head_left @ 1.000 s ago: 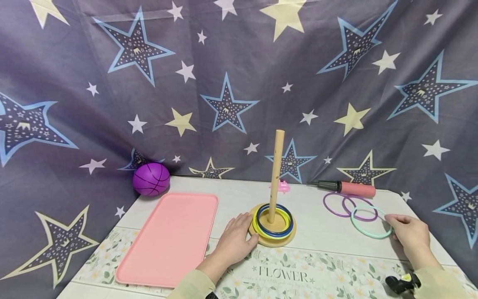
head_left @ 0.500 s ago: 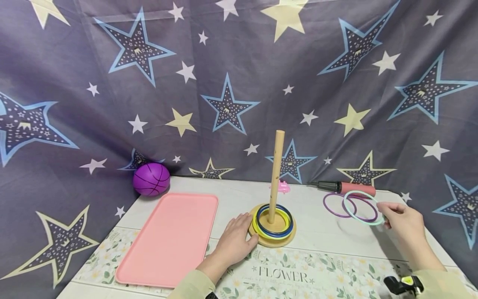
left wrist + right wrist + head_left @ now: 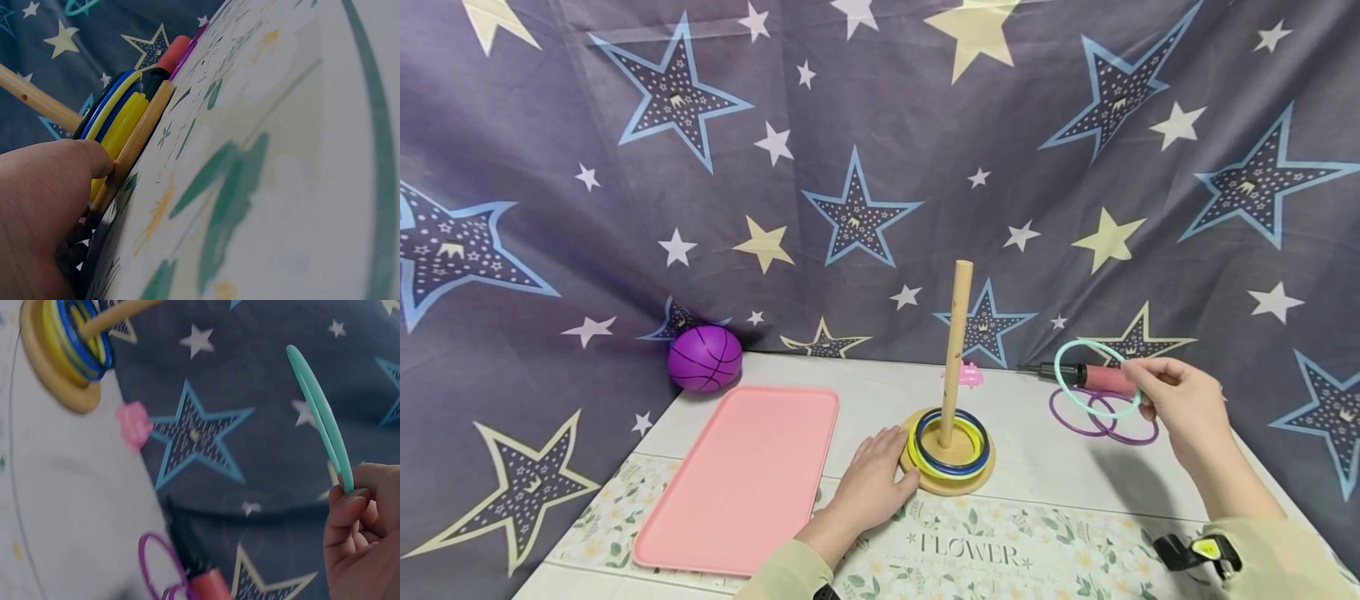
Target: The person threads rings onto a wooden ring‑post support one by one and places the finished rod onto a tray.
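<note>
In the head view my right hand (image 3: 1183,400) pinches a mint green ring (image 3: 1057,379) at its near right edge, holding it tilted in the air. The right wrist view shows the same ring (image 3: 325,422) almost edge-on between thumb and fingers. A wooden peg (image 3: 957,350) stands upright on a round base (image 3: 951,491). Blue rings (image 3: 952,474) and yellow rings (image 3: 917,463) lie stacked around its foot. My left hand (image 3: 872,483) rests beside the base, fingers extended and thumb at its rim. The left wrist view shows that thumb against the base's edge (image 3: 134,150).
Two purple rings (image 3: 1075,431) overlap on the table at the right, before a red and black hand pump (image 3: 1108,379). A small pink toy (image 3: 970,374) sits behind the peg. At the left are a pink tray (image 3: 745,483) and a purple ball (image 3: 704,358). A star-patterned curtain (image 3: 865,108) hangs behind.
My right hand has lifted the mint green ring off the table and carried it up and left, past the purple rings in the head view. The left hand has stayed at the base.
</note>
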Available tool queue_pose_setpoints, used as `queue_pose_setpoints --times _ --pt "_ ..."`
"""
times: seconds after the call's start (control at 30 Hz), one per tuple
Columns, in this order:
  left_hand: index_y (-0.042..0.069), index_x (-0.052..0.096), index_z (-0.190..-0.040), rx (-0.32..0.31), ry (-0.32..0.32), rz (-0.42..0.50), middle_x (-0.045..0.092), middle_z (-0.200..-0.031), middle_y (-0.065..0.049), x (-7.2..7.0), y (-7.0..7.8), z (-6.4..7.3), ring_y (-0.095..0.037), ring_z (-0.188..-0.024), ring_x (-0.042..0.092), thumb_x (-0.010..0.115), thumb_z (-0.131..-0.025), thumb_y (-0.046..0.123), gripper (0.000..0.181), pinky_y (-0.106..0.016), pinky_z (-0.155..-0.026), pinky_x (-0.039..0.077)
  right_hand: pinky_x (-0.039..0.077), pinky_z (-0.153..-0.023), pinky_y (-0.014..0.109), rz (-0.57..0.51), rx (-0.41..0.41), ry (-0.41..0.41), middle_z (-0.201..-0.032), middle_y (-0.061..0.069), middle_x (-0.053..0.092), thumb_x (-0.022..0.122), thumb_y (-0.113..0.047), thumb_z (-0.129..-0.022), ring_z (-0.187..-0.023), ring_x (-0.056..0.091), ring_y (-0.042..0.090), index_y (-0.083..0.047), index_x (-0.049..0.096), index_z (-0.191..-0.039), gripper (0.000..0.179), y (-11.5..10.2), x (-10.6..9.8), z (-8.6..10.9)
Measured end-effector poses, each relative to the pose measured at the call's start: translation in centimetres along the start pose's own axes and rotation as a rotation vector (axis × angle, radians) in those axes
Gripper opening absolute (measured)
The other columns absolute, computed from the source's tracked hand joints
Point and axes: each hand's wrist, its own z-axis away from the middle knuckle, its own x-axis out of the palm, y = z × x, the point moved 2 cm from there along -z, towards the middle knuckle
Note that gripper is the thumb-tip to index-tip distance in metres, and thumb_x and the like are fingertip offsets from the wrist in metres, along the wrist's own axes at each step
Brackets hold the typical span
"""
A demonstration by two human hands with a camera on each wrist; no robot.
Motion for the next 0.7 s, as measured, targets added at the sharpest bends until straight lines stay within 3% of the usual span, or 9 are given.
queue_pose_setpoints --times 0.23,0.7 --pt "-0.003 0.047 -0.164 -0.002 0.000 -0.002 0.045 -0.170 -0.022 0.0 0.0 0.0 -0.038 -0.162 0.036 0.061 -0.108 0.032 0.068 -0.056 -0.135 0.021 0.048 -0.048 0.020 -0.152 -0.023 -0.067 -0.070 -0.005 0.064 0.082 -0.011 -0.101 -0.057 0.053 0.008 -0.011 0.085 -0.103 0.003 -2.7 2.0 0.3" --pt "-0.003 0.047 -0.164 0.001 0.008 0.004 0.045 -0.170 -0.022 0.0 -0.1 -0.1 -0.039 -0.162 0.036 0.061 -0.108 0.034 0.068 -0.057 -0.135 0.021 0.051 -0.044 0.021 -0.250 -0.100 -0.099 -0.076 -0.001 0.070 0.085 -0.011 -0.099 -0.052 0.054 0.011 -0.010 0.083 -0.103 0.005 -7.5 5.9 0.9"
